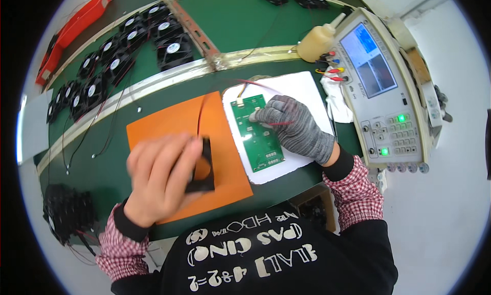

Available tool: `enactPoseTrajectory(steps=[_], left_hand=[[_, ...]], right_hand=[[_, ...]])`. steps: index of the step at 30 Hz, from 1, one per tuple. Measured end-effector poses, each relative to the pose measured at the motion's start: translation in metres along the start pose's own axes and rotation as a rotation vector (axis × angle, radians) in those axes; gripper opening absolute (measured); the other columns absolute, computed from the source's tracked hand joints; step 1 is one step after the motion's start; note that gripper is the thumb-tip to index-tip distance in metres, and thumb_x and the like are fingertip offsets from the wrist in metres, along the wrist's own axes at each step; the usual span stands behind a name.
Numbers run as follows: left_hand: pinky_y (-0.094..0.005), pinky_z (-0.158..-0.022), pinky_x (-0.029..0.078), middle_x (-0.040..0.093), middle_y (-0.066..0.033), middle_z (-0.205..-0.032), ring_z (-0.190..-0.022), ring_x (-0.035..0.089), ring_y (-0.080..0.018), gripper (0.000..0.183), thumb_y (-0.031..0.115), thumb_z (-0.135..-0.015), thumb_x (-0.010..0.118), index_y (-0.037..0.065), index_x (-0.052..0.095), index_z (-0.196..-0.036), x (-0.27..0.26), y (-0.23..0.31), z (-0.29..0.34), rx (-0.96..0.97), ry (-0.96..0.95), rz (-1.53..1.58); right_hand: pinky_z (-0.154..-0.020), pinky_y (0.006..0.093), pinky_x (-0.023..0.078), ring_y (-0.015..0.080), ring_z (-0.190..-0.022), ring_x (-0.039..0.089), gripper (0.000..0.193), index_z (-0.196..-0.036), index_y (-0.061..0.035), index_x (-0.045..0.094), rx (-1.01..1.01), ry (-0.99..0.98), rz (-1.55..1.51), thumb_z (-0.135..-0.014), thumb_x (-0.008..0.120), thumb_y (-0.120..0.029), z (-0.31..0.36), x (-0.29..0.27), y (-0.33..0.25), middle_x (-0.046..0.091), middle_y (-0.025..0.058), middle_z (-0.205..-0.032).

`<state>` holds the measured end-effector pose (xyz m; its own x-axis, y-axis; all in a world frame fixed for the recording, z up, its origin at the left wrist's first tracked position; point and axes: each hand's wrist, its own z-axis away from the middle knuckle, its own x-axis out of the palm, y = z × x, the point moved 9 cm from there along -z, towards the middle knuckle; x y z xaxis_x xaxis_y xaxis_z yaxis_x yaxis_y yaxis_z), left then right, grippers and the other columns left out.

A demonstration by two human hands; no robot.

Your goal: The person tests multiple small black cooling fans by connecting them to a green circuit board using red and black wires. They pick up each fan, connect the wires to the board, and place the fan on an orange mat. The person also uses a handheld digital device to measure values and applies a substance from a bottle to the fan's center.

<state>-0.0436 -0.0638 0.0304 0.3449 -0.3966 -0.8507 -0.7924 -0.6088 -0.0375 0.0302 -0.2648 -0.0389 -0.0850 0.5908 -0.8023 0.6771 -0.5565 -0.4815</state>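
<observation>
My bare left hand (162, 175), smeared by motion, grips a square black cooling fan (205, 167) above the orange mat (179, 113). From the fan a thin red wire (199, 116) rises, loops over to the right and comes back under my right hand. My right hand (299, 126), in a grey knitted glove, has thumb and forefinger pinched at the upper part of a green circuit board (263, 152), with the wire's end at the fingertips. The plug there is hidden by the fingers. On the board's top edge a white connector (240, 101) carries a cable. The board lies on a white sheet (302, 85).
Several black fans (135, 37) with trailing leads stand in rows at the back left; more are heaped (66, 213) at the near left. A test instrument with a screen (368, 60) and a cream squeeze bottle (316, 42) stand on the right. A metal rail (192, 29) crosses the back.
</observation>
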Motion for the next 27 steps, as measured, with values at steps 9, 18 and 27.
enactPoseTrajectory(steps=[9, 18, 27], left_hand=[[-0.0446, -0.072, 0.054, 0.063, -0.0204, -0.095, -0.086, 0.064, -0.0355, 0.049, 0.042, -0.093, 0.063, -0.003, 0.059, -0.115, -0.036, -0.015, 0.018, -0.808, -0.045, 1.655], [-0.0469, -0.109, 0.041, 0.051, -0.0261, -0.142, -0.130, 0.052, -0.0426, 0.060, 0.016, -0.085, 0.072, -0.005, 0.050, -0.137, -0.036, -0.024, -0.081, 0.109, 0.271, 0.149], [-0.0464, -0.096, 0.040, 0.053, -0.0144, -0.120, -0.118, 0.045, -0.0350, 0.084, 0.032, -0.056, 0.089, 0.003, 0.056, -0.128, 0.113, -0.226, -0.066, -0.534, -0.285, -0.139]], right_hand=[[-0.081, 0.0377, 0.054, 0.0281, -0.089, 0.064, 0.011, -0.091, -0.0064, 0.070, 0.158, 0.053, -0.291, -0.080, 0.070, -0.001, 0.002, 0.009, 0.016, 0.063, 0.0086, -0.093], [-0.080, 0.0342, 0.054, 0.0236, -0.088, 0.067, 0.018, -0.099, -0.0069, 0.067, 0.119, 0.193, -0.341, -0.084, 0.068, 0.003, 0.014, -0.009, 0.015, 0.068, 0.0083, -0.093], [-0.073, 0.0256, 0.051, 0.0113, -0.078, 0.061, 0.032, -0.110, -0.0044, 0.064, 0.121, 0.475, -0.363, -0.081, 0.078, -0.005, 0.015, -0.042, 0.018, 0.063, 0.0055, -0.098]])
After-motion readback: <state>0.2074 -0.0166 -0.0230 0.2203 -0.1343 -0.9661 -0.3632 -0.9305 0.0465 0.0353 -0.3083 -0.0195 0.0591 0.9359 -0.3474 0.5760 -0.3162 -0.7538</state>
